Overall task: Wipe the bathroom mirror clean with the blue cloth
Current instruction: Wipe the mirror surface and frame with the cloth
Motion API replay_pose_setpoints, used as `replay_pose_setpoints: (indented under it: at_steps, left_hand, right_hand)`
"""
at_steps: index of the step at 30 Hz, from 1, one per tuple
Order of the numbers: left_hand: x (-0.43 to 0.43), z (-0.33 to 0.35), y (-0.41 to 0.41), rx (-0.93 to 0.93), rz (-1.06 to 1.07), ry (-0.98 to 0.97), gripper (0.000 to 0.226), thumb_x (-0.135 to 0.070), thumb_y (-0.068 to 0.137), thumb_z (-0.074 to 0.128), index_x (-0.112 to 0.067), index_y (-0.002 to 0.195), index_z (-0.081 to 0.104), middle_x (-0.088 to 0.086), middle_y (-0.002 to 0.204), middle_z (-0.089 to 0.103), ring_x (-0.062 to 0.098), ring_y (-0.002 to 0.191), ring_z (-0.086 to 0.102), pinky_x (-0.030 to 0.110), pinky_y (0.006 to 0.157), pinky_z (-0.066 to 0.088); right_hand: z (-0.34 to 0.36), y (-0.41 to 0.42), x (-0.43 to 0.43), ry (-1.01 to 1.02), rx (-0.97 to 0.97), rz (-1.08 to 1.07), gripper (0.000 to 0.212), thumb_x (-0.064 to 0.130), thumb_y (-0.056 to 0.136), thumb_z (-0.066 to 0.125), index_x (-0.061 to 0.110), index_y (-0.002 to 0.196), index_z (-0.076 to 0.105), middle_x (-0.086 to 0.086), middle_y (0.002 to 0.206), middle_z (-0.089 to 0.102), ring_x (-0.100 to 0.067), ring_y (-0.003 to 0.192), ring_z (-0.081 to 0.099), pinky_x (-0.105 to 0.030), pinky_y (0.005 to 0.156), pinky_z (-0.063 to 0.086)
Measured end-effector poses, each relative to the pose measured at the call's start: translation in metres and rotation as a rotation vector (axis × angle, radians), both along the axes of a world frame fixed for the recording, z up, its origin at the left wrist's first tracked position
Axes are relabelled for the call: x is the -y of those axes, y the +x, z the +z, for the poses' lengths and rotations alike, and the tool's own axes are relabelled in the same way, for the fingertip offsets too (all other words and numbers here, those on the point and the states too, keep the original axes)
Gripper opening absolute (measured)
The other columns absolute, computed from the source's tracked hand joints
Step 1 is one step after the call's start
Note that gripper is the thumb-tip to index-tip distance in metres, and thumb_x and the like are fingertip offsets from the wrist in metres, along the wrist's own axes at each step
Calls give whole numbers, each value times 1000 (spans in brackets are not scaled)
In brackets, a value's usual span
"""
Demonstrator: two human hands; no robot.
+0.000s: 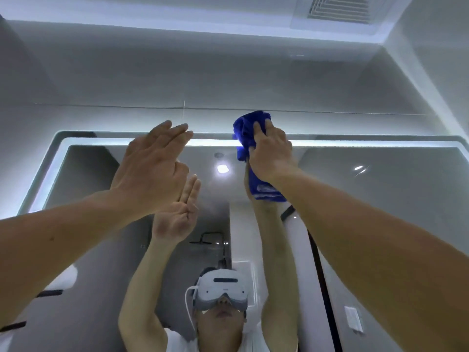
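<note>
The bathroom mirror (380,199) fills the lower half of the head view, with a lit strip running round its rounded edge. My right hand (271,151) grips the bunched blue cloth (247,130) against the mirror's top edge near the middle. Part of the cloth rises above the frame onto the wall. My left hand (149,171) is raised beside it, fingers straight and together, at the upper left part of the glass, holding nothing. Whether it touches the glass is unclear. Both arms and hands show again as reflections in the mirror.
Grey wall tiles (228,80) rise above the mirror to the ceiling, where a vent (340,7) sits at the top right. The glass reflects a person wearing a white headset, a black shower fitting and a ceiling light.
</note>
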State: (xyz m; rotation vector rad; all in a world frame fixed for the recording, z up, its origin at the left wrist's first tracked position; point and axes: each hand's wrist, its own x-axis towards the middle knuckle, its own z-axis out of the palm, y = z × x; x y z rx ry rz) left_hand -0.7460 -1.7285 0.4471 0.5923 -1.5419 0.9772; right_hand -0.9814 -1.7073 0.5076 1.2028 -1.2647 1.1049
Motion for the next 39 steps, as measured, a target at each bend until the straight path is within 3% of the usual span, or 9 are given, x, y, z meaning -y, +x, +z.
replay_pose_setpoints:
  at_steps: [5, 9, 11, 17, 20, 25, 27, 34, 39]
  left_hand:
    - [13, -4, 6, 30, 5, 72, 81, -49, 78, 10, -26, 154, 25, -12, 162, 18, 6, 150, 7, 37, 122, 11]
    - [13, -5, -18, -29, -72, 125, 64, -39, 94, 28, -24, 155, 19, -9, 163, 15, 9, 150, 7, 40, 123, 11]
    - [15, -9, -23, -6, -58, 134, 62, -35, 97, 32, -26, 156, 16, -10, 163, 12, 8, 150, 5, 40, 122, 10]
    - [9, -17, 8, 27, 18, 106, 72, -50, 87, 16, -29, 155, 17, -13, 163, 12, 4, 149, 3, 37, 120, 7]
    - [5, -20, 15, 27, 16, 74, 78, -53, 82, 11, -28, 154, 24, -12, 161, 19, 5, 149, 8, 37, 119, 9]
    - [0, -19, 1, 19, 5, 54, 76, -50, 83, 15, -23, 152, 30, -6, 160, 27, 13, 148, 18, 40, 118, 16]
    - [-3, -16, -2, 21, 20, 50, 72, -46, 85, 18, -22, 153, 29, -5, 160, 26, 13, 149, 17, 40, 119, 16]
    - [-8, -8, 18, 48, 52, 95, 71, -44, 87, 17, -27, 156, 16, -12, 163, 12, 6, 150, 3, 34, 121, 5]
    - [7, -8, 34, 14, 66, 133, 73, -45, 85, 17, -26, 156, 15, -10, 163, 12, 6, 150, 4, 33, 120, 4]
  right_hand:
    - [-41, 18, 10, -6, -56, 53, 59, 32, 99, 44, 19, 153, 25, -11, 159, 24, -34, 135, 34, -46, 109, 29]
    - [-157, 14, 18, 46, -378, 104, 62, 31, 89, 62, 19, 146, 40, -10, 151, 40, -28, 132, 43, -43, 105, 40]
    - [-154, -9, 12, 82, -463, 72, 61, 29, 88, 61, 17, 145, 43, -10, 151, 42, -28, 132, 46, -43, 105, 41]
    - [-34, -54, -10, -61, 37, 84, 55, 24, 100, 41, 19, 153, 28, -11, 158, 25, -34, 136, 29, -44, 109, 26]
    - [-23, -20, -2, -83, 115, 85, 57, 29, 98, 38, 21, 153, 26, -10, 159, 22, -33, 137, 27, -44, 110, 25]
    - [-135, 13, 11, 93, -437, 73, 63, 30, 91, 60, 20, 149, 38, -10, 157, 33, -30, 136, 39, -45, 109, 34]
    - [-145, -14, -2, 138, -523, 75, 61, 26, 89, 64, 16, 146, 44, -12, 153, 39, -31, 133, 44, -47, 105, 39]
    - [-7, -34, -12, -12, 221, 22, 62, 29, 99, 40, 21, 156, 17, -10, 164, 9, -34, 144, 17, -48, 114, 21]
    - [-29, 85, 32, -8, -128, 62, 69, 29, 95, 51, 18, 155, 20, -9, 162, 12, -32, 142, 23, -46, 111, 26]
